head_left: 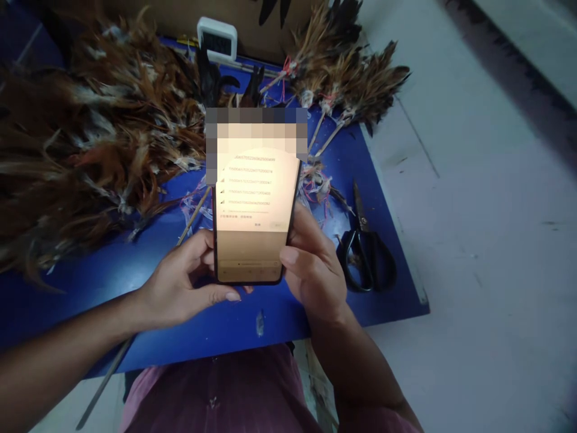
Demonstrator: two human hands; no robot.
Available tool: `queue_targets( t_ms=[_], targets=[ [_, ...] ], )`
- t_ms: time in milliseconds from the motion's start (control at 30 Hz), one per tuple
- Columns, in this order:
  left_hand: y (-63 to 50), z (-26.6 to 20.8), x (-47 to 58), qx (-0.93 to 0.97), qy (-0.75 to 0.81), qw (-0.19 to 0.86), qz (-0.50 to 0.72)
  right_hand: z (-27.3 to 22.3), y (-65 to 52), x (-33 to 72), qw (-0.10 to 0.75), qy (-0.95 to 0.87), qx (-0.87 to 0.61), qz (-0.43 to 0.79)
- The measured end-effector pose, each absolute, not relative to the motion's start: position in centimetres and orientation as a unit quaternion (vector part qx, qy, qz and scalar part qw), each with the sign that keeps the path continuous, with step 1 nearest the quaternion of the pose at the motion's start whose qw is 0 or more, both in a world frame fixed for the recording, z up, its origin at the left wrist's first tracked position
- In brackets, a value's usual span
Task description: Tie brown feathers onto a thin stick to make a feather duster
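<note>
Blue counter (pixel 112 270) over a pale floor carries 1 big heap of brown feathers (pixel 90 144) at left, approx 3 small tied feather bundles (pixel 351 84) up top, 1 pair of black scissors (pixel 367 252). Both hands grip 1 lit smartphone (pixel 255 216) upright above the counter: left hand (pixel 180 285) cupped at its lower edge, right hand (pixel 311 264) wrapped round its side w/ thumb on glass. Step looks like reading a list on screen.

**A feather-duster workshop on the floor**

A small craft workshop: heaps of brown rooster feathers (pixel 90 138) cover a blue work board (pixel 279 319) laid on a concrete floor (pixel 487 210), beside bound feather dusters (pixel 347 78) on thin sticks, black scissors (pixel 367 252) and loose thread scraps (pixel 315 183).
</note>
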State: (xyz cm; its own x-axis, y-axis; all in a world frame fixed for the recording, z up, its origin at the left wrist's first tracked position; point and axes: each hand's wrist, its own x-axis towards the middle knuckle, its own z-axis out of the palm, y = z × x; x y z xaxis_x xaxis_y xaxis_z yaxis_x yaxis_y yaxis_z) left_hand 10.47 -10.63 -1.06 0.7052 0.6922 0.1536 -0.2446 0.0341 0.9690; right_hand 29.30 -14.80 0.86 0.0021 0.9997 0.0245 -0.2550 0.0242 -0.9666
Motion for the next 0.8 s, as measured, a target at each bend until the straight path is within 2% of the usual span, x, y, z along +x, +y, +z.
queue_targets(
  t_ms=[800],
  targets=[
    [-10.69, -1.51, 10.14, 0.639, 0.185, 0.675, 0.320, 1.05, -15.09, 29.26, 0.562, -0.440, -0.391, 0.581]
  ],
)
